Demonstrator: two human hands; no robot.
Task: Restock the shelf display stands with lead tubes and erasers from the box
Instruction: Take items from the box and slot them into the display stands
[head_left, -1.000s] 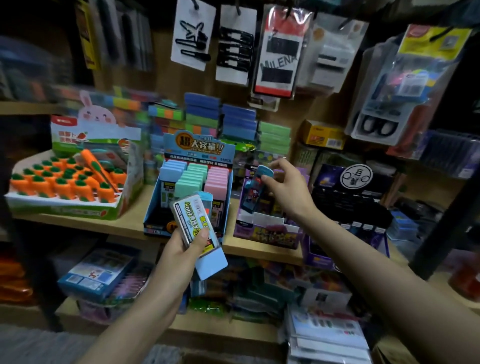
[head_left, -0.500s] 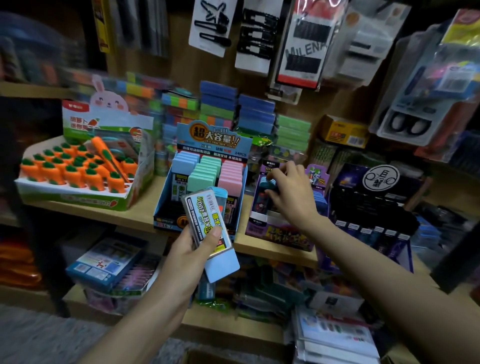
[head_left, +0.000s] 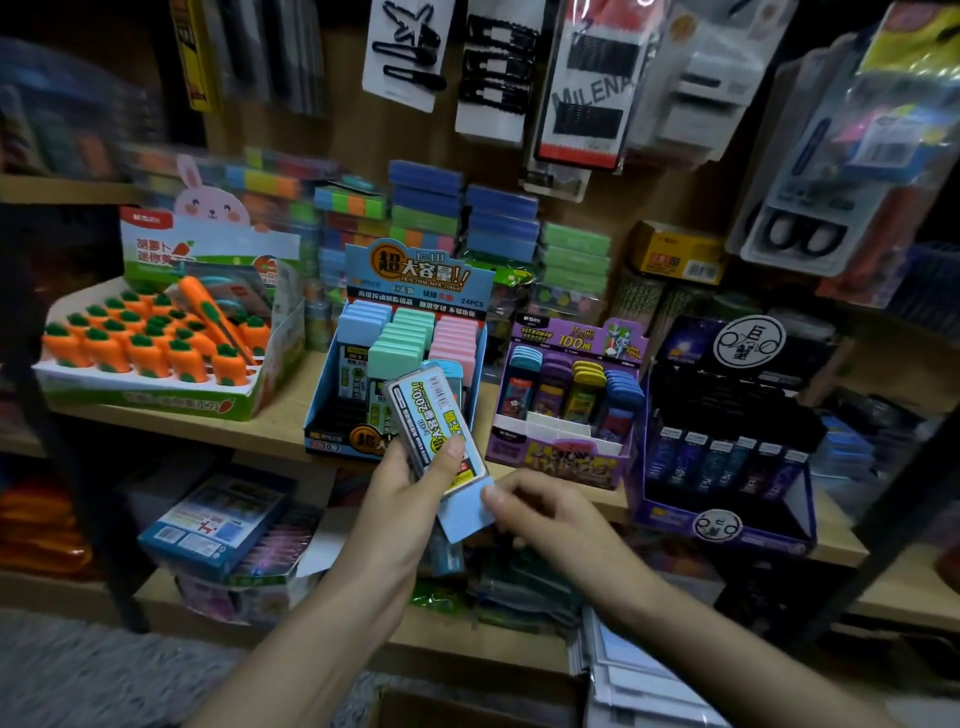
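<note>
1. Left hand, low centre: fingers and thumb wrapped round a small stack of lead tubes, thumb across the label. The tubes are tilted, blue cap end pointing down-right.
2. Right hand is just beside it. Thumb tip touches the edge of the cap end, other fingers curled underneath. Pinch or mere touch: cannot tell.
3. The held tubes sit in front of the shelf edge, overlapping the blue display stand in view, not in any slot.
4. Blue display stand is on the shelf, with upright rows of blue-, green- and pink-capped tubes.
5. Purple display stand is just right of it, holding four columns of tubes. A dark stand is further right.
6. Carrot tray is at left on the same shelf, with orange carrot erasers in rows.
7. Behind: stacked blue and green blocks. Hair-clip cards hang on the back wall.
</note>
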